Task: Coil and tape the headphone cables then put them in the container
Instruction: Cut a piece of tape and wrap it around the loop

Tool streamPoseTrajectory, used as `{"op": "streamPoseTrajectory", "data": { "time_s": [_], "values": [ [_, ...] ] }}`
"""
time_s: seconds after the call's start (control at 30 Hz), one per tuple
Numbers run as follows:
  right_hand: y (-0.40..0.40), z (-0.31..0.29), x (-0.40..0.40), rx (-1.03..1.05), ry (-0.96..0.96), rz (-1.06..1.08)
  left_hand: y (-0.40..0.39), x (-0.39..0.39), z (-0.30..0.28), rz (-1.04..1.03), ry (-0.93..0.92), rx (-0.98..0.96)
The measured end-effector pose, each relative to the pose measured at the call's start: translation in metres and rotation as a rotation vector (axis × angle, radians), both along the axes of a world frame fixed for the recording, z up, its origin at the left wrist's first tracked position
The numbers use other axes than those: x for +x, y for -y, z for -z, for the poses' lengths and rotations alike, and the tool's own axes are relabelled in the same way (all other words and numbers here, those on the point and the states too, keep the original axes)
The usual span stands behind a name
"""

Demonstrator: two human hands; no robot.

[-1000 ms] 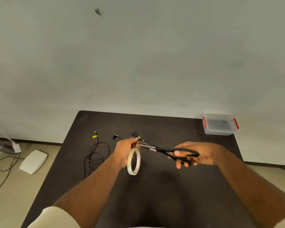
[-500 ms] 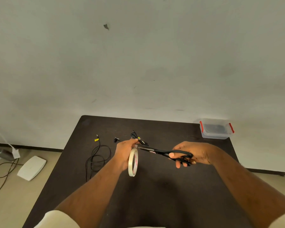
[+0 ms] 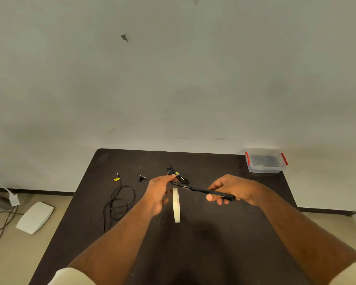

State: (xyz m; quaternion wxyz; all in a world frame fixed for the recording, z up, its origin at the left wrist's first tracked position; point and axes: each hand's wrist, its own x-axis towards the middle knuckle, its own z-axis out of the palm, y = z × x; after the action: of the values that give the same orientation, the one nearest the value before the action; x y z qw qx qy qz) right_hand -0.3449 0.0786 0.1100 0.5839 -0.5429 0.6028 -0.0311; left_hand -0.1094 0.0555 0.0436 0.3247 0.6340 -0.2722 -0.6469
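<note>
Over dark table (image 3: pixel 203 254), left grip (image 3: pixel 158 194) pinches tape (image 3: pixel 176 204); right grip (image 3: pixel 232 190) clasps scissors (image 3: pixel 201 190)

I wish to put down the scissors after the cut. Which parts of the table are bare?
Bare: the table near its front edge, between the forearms, and the right side below the lidded container. Crowded: the left side, with the loose black cable, and the far middle, with the taped coil.

2 bare forearms reach into view, each ending in a bare hand: left hand (image 3: pixel 156 194), right hand (image 3: pixel 234 189). Cream short sleeves (image 3: pixel 70 277) cover both upper arms.
</note>
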Motion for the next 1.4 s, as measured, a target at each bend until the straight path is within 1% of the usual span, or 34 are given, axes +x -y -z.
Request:
{"op": "streamPoseTrajectory", "data": {
  "time_s": [0.2, 0.3, 0.77, 0.83, 0.93, 1.07, 1.27, 1.4],
  "values": [
    [0.003, 0.004, -0.009, -0.057, -0.01, -0.023, 0.002, 0.0, -0.001, 0.11, -0.05, -0.033],
    [0.004, 0.006, -0.012, -0.063, -0.03, -0.032, 0.003, 0.002, 0.001, 0.17, -0.006, -0.021],
    [0.005, 0.011, -0.016, -0.058, -0.054, -0.019, 0.0, -0.002, 0.005, 0.174, -0.025, -0.038],
    [0.005, 0.011, -0.016, -0.06, -0.053, -0.015, 0.001, -0.001, 0.004, 0.184, -0.05, -0.006],
    [0.005, 0.012, -0.018, -0.054, -0.048, -0.009, 0.002, 0.0, 0.003, 0.195, -0.167, 0.066],
    [0.005, 0.015, -0.02, -0.046, -0.047, -0.004, 0.002, 0.004, 0.004, 0.228, -0.221, 0.078],
    [0.002, 0.019, -0.022, -0.023, -0.035, 0.022, -0.002, 0.006, 0.0, 0.277, -0.175, 0.127],
    [-0.002, 0.025, -0.024, -0.001, -0.023, 0.053, -0.004, 0.006, 0.001, 0.322, -0.124, 0.124]
  ]
}}
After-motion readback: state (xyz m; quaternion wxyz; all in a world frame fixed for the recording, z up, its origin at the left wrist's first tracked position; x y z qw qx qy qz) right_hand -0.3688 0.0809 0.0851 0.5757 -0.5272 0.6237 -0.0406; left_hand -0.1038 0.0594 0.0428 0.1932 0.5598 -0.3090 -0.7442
